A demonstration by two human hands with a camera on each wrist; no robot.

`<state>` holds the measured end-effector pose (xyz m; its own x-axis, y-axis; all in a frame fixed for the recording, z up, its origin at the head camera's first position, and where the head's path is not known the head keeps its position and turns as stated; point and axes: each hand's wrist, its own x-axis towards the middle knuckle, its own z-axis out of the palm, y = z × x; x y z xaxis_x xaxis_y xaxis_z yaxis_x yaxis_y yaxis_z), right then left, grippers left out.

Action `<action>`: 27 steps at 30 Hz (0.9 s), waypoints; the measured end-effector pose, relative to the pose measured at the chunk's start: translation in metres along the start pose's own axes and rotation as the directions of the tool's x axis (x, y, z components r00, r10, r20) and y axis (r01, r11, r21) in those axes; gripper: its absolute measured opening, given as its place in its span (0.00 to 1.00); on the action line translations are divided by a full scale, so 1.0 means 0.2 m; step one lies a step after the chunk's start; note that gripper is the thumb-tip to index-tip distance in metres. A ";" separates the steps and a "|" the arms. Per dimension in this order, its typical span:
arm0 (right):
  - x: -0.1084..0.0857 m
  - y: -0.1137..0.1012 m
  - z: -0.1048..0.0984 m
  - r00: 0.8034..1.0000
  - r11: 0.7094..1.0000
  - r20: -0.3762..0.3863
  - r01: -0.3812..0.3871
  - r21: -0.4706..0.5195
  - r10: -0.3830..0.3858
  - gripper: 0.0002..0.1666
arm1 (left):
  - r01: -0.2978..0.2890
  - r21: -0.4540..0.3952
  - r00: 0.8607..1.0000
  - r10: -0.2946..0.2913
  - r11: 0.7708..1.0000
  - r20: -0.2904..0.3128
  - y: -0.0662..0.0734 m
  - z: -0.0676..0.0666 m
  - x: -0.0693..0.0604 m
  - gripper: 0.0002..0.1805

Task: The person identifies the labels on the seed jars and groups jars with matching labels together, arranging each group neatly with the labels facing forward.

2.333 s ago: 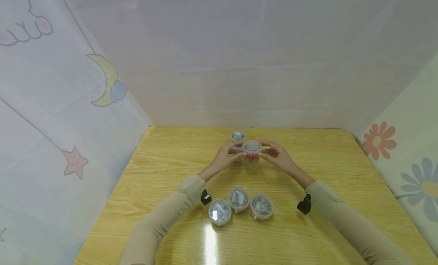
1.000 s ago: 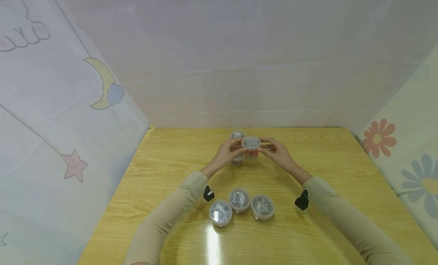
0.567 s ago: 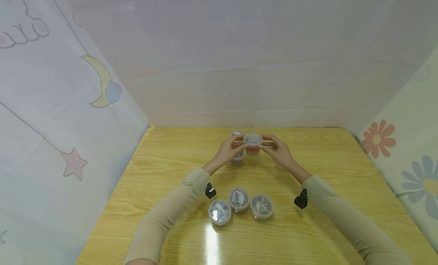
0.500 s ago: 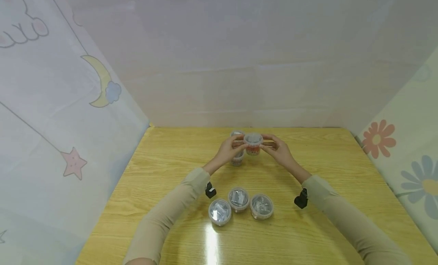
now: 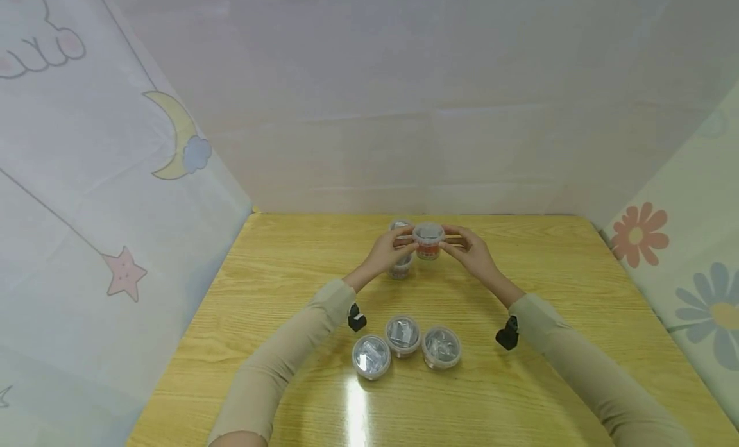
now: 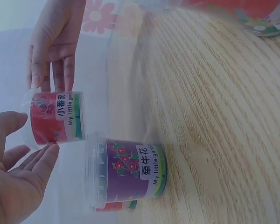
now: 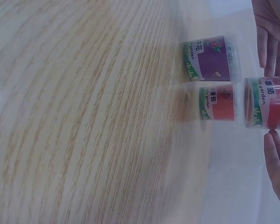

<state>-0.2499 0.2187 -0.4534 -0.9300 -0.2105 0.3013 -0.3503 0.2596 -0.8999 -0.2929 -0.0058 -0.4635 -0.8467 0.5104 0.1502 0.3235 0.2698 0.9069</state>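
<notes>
Your wood-grain table (image 5: 491,396) bears three lidded tubs (image 5: 403,335) at lower center — a purple tub (image 7: 214,59) and red tub (image 7: 221,102) stand mid-frame.

The table (image 5: 312,402) looks like smooth, glossy wood that mirrors light. The red tub (image 6: 53,116) and the purple tub (image 6: 101,170) are smooth, clear plastic with faintly shiny printed labels (image 6: 123,175); the lids (image 5: 371,357) look slick and see-through. The sleeves (image 5: 291,347) are matt cloth, the wrist cameras (image 5: 357,319) dull plastic, the wall sheet (image 5: 369,113) matt and creased.
</notes>
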 end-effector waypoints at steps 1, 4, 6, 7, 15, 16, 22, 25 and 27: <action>0.00 0.00 0.00 1.000 1.000 -0.004 -0.001 0.001 0.001 0.27 | 0.003 -0.009 1.000 -0.003 1.000 0.001 0.00 0.00 0.00 0.30; 0.00 0.01 0.00 1.000 1.000 -0.015 0.002 0.009 -0.002 0.26 | 0.010 -0.037 1.000 -0.010 0.999 -0.002 -0.01 0.00 0.01 0.29; 0.00 0.01 0.01 1.000 1.000 -0.021 0.001 0.021 -0.001 0.26 | 0.010 -0.052 1.000 -0.010 0.999 -0.003 -0.02 0.01 0.01 0.29; 0.00 0.01 0.01 1.000 1.000 -0.022 0.003 0.025 -0.002 0.26 | 0.008 -0.056 1.000 -0.008 0.998 -0.005 -0.02 0.01 0.01 0.28; 0.01 0.02 0.01 1.000 1.000 -0.028 -0.014 -0.001 0.014 0.25 | 0.042 -0.063 0.999 -0.042 0.997 0.003 -0.03 0.00 0.02 0.28; 0.01 0.02 0.01 0.999 1.000 -0.030 -0.019 -0.011 0.018 0.25 | 0.050 -0.060 0.999 -0.050 0.997 0.006 -0.03 0.00 0.03 0.28; 0.01 0.02 0.02 0.998 0.999 -0.047 -0.038 -0.030 0.037 0.27 | 0.057 -0.086 0.997 -0.053 0.995 0.049 0.03 -0.01 0.01 0.28; 0.01 0.03 0.02 0.998 0.999 -0.054 -0.042 -0.021 0.040 0.25 | 0.062 -0.109 0.996 -0.054 0.992 0.067 0.09 -0.02 -0.01 0.29; 0.01 0.03 0.01 0.998 0.999 -0.057 -0.041 -0.021 0.040 0.24 | 0.064 -0.111 0.996 -0.056 0.992 0.073 0.11 -0.02 -0.02 0.28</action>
<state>-0.2540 0.2168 -0.4582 -0.9481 -0.1455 0.2826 -0.3139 0.2879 -0.9048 -0.2839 -0.0059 -0.4422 -0.8302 0.5531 0.0704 0.2202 0.2093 0.9527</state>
